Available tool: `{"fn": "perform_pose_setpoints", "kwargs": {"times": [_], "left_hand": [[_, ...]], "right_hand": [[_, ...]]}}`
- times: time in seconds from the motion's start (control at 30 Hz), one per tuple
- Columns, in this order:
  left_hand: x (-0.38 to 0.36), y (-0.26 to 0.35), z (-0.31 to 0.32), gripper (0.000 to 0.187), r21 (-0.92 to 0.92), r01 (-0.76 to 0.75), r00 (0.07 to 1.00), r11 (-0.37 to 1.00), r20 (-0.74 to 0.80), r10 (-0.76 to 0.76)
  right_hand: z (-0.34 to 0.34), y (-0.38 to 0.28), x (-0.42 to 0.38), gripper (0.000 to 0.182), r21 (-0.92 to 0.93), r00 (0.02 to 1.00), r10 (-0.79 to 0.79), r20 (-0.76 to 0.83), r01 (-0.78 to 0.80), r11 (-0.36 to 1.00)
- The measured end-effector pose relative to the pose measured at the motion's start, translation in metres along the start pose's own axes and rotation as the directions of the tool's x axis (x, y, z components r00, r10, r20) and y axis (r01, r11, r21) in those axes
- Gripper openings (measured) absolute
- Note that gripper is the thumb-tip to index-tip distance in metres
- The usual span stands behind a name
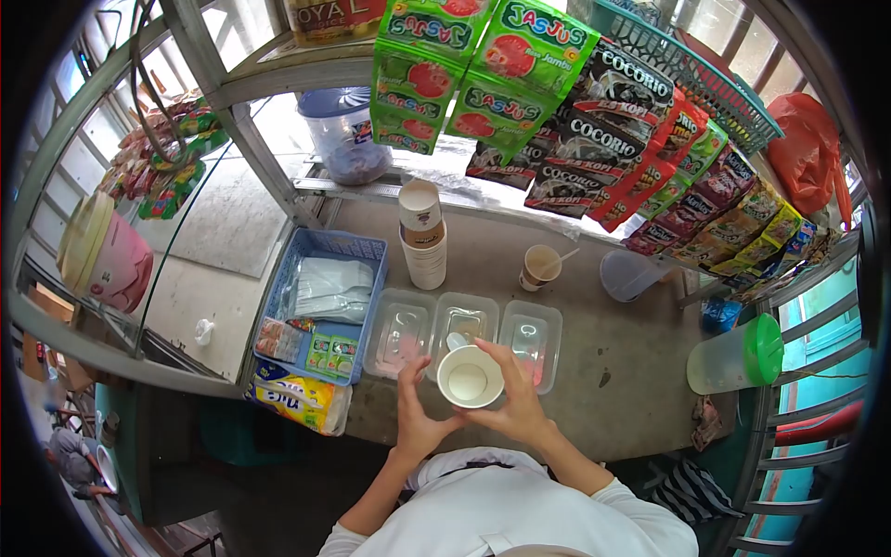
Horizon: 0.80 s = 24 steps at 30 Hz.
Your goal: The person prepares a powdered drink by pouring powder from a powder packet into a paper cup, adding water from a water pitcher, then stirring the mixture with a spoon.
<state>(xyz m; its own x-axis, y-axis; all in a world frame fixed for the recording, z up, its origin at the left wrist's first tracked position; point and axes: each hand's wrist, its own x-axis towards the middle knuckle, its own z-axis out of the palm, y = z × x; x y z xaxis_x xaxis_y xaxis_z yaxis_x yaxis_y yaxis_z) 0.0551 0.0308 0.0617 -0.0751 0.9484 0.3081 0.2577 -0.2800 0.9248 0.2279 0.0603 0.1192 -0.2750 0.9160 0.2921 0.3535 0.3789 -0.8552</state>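
Note:
A white paper cup (pixel 484 388) is held in front of my chest with its open mouth facing me; its inside looks bare. My right hand (pixel 516 406) grips it, fingers along the far right rim and thumb at the near side. My left hand (pixel 422 413) is beside the cup on the left, fingers stretched and apart, its thumb close to the cup's near edge. Beyond the cup stand three clear plastic containers: the left tub (pixel 397 332), the middle tub (pixel 467 316), which has a spoon in it, and the right tub (pixel 533 339), with something pinkish inside.
A tall stack of paper cups (pixel 426 265) stands behind the tubs. Right of it is another cup (pixel 539 269) with a stirrer. A blue basket (pixel 370 306) holds packets. Drink sachets (pixel 520 51) hang overhead; a green-lidded jug (pixel 724 360) lies at right.

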Motion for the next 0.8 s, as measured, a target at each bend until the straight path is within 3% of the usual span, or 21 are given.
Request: {"fn": "perform_pose_setpoints", "kwargs": {"times": [0.1,0.13,0.27,0.43,0.47,0.57,0.7,0.73,0.8], "left_hand": [[-0.005,-0.009,-0.018,0.074,0.146,0.055,0.997,0.988,0.046,-0.063],[-0.007,-0.009,-0.024,0.057,0.144,0.069,0.996,0.987,0.049,-0.077],[-0.028,-0.022,-0.052,0.040,0.184,0.173,0.981,0.968,0.058,-0.186],[-0.080,-0.028,-0.077,0.019,0.199,0.335,0.932,0.921,0.070,-0.355],[-0.090,-0.034,-0.078,0.016,0.216,0.293,0.950,0.932,0.046,-0.309],[-0.128,-0.052,-0.091,0.014,0.269,0.426,0.889,0.864,0.053,-0.455],[-0.181,-0.093,-0.112,0.021,0.532,0.528,0.775,0.662,0.018,-0.632],[-0.196,-0.110,-0.117,0.028,0.504,0.651,0.651,0.567,0.013,-0.759],[-0.213,-0.123,-0.117,0.033,0.523,0.636,0.656,0.567,0.020,-0.755]], "right_hand": [[-0.007,0.009,0.000,0.088,-0.024,0.995,0.072,-0.071,-0.074,0.997],[-0.010,0.011,0.001,0.087,-0.034,0.991,0.095,-0.089,-0.098,0.995],[-0.018,0.034,0.004,0.084,-0.081,0.968,0.092,-0.232,-0.113,0.990],[-0.024,0.048,0.019,0.083,-0.149,0.957,0.073,-0.281,-0.118,0.982],[-0.024,0.048,0.023,0.083,-0.166,0.957,0.071,-0.280,-0.122,0.979],[-0.020,0.050,0.033,0.082,-0.216,0.962,0.047,-0.268,-0.108,0.970],[-0.012,0.054,0.049,0.079,-0.298,0.970,0.000,-0.244,-0.076,0.952],[-0.010,0.056,0.052,0.079,-0.273,0.973,0.008,-0.232,-0.073,0.959],[-0.005,0.062,0.058,0.077,-0.225,0.978,0.022,-0.209,-0.070,0.972]]}}
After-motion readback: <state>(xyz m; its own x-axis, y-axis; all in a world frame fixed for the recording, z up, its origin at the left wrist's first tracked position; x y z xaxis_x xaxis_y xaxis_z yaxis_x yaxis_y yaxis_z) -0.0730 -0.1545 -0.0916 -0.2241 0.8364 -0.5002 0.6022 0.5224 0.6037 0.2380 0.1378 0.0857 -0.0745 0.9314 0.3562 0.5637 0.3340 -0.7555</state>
